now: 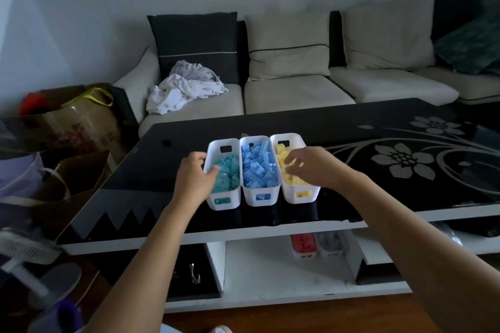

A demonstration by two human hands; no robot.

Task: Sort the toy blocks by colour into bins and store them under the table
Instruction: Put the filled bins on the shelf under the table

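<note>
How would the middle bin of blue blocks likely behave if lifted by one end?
Probably heavy for its size: the middle bin is heaped with blue blocks. Likely stiff, being moulded plastic. Tilted, the loose blocks may slide or spill.

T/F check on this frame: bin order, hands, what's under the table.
1. The white plastic bin of teal blocks, white bin of blue blocks and white bin of yellow blocks stand side by side on the black glass tabletop. True.
2. The blue bin stands leftmost. False: it is in the middle.
3. The left hand grips the teal bin's rim. True.
4. The right hand is under the table. False: it is over the yellow bin.
5. Nothing is stored under the table. False: a bin of red blocks and a bin of pale blocks stand on the white shelf.
</note>
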